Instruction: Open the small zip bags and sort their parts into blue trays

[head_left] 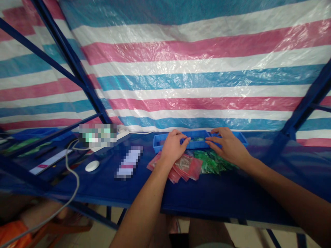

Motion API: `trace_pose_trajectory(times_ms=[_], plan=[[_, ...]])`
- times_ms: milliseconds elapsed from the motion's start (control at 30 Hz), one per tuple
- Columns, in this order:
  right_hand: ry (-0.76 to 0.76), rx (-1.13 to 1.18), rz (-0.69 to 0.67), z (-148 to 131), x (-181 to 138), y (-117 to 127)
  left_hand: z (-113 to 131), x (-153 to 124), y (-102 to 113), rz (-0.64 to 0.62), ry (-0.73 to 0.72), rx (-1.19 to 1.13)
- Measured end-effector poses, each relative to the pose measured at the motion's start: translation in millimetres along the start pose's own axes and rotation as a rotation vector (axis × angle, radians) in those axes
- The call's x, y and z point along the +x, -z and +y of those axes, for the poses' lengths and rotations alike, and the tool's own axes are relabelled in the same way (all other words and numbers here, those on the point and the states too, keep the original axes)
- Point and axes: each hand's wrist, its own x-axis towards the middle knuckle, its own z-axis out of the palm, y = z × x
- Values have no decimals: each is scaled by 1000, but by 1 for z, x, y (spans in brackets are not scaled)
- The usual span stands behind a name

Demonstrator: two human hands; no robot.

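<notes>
My left hand (175, 145) is over the blue compartment tray (157, 146), its thumb and index fingertip drawn close together. Whatever they may pinch is too small to make out. At the tray's right part, my right hand (229, 146) has its fingers stretched and apart, with no held thing visible. Between the hands, small greenish pieces (197, 139) lie in the tray's middle compartment. Red-tinted flat plastic bags (187, 167) are fanned out below my left wrist. A pile of green plastic packets (210, 162) lies in front of the tray, partly under my right hand.
A white computer mouse (92, 166), a pixelated phone-shaped item (129, 162) and a white cable (77, 179) lie to the left on the blue table (207, 196). Blue metal posts (89, 93) frame the striped plastic sheet (193, 79). A person's orange clothing (14, 232) shows at lower left.
</notes>
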Motion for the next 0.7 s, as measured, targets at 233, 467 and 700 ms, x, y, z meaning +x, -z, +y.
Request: trace_pose_trajectory(times_ms=[233, 467, 700], plan=[[365, 395, -311, -67, 0, 1, 14, 0, 7, 101, -92, -25], [354, 435, -377, -71, -5, 0, 17, 0, 5, 105, -122, -62], [370, 416, -391, -70, -3, 2, 20, 3, 6, 92, -102, -208]])
